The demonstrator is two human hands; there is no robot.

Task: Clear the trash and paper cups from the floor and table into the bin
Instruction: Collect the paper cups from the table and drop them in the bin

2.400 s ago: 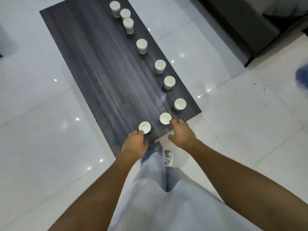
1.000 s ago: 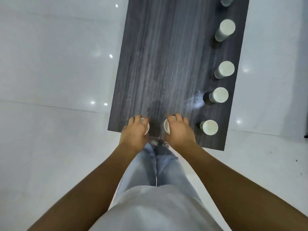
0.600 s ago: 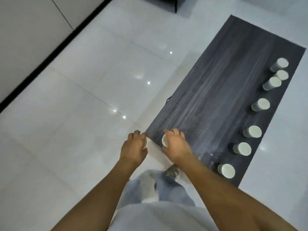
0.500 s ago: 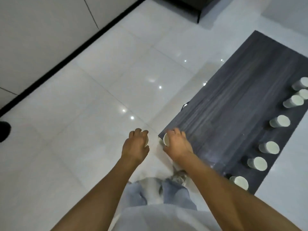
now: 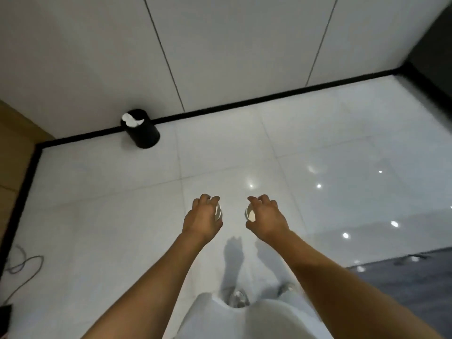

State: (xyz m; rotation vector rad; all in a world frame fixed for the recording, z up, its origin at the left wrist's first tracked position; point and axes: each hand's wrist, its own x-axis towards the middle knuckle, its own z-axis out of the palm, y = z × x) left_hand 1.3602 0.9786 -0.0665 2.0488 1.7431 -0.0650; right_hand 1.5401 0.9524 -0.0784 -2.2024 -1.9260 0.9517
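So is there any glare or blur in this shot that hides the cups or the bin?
Head view: ceiling-light glare dots the floor at right, clear of both cups; left cup and right cup are soft and half hidden by fingers; bin is readable; edges bend from the wide lens.

Glossy white floor tiles (image 5: 220, 155) are reflecting ceiling lights. Plain panelled walls (image 5: 232, 45) are suggesting an office or lounge; which is unclear.

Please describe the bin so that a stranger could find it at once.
Follow the black skirting along the white wall toward the left corner. The bin stands on the floor against it: a small black cylinder, with white crumpled trash showing at its rim.
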